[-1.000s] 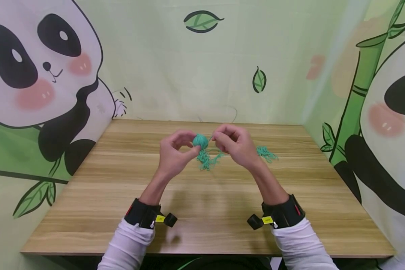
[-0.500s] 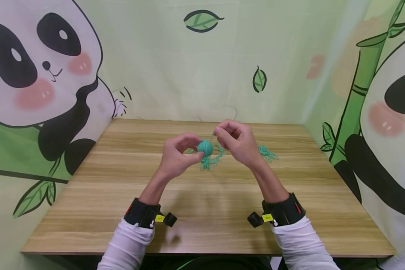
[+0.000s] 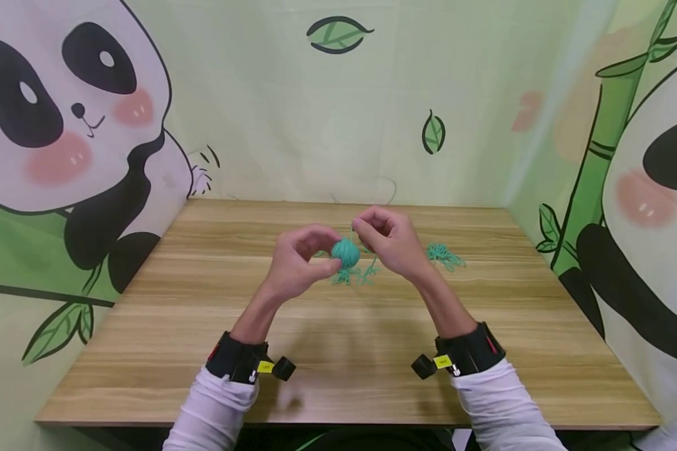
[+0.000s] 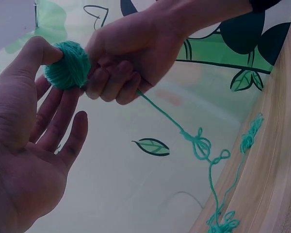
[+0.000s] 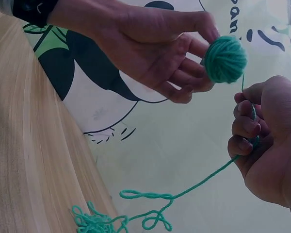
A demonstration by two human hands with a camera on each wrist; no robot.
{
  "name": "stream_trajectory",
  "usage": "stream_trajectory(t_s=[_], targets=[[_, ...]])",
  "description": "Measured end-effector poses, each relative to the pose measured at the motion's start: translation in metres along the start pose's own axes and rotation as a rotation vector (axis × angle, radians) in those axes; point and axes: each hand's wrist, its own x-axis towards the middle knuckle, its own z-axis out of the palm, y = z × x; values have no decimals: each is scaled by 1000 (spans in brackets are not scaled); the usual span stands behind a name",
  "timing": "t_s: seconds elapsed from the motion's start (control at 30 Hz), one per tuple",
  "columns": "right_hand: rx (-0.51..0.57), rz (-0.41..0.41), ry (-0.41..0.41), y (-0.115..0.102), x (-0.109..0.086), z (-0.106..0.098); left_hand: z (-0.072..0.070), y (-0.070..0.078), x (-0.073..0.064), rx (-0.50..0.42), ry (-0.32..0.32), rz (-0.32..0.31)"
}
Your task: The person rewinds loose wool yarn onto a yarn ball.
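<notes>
A small ball of teal yarn point(image 3: 346, 253) is held above the table by my left hand point(image 3: 301, 260), pinched between thumb and fingertips. In the left wrist view the lower fingers spread loosely beneath the yarn ball point(image 4: 68, 65). Just right of it, my right hand point(image 3: 392, 241) pinches the yarn strand point(image 5: 243, 81) between thumb and forefinger, with its other fingers curled round the yarn. From that hand the strand runs down, with a few loops in it, to a loose tangle of yarn point(image 5: 94, 221) on the table.
Another loose heap of teal yarn point(image 3: 444, 255) lies on the wooden table point(image 3: 338, 363), right of the right hand. A printed backdrop point(image 3: 248, 113) with pandas and bamboo rises behind the table and along both sides. Each wrist wears a black camera strap point(image 3: 471, 348).
The yarn ball and left hand have shifted slightly right and down. My right hand rose with the strand, then came back down and slightly left, beside the ball.
</notes>
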Motion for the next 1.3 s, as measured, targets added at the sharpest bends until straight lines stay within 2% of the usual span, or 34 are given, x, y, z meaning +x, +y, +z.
stream_trajectory(t_s=[0.37, 0.77, 1.0, 1.17, 1.3], targets=[[-51, 49, -44, 14, -3, 5, 0, 3, 1, -75, 8, 21], [-57, 79, -78, 29, -5, 14, 0, 4, 0, -135, 84, 7], [-84, 129, -90, 37, -5, 15, 0, 5, 2, -162, 108, 12], [-76, 114, -108, 43, -5, 16, 0, 6, 2, -178, 130, 14], [-94, 123, -119, 47, -7, 16, 1, 6, 2, -174, 172, 5]])
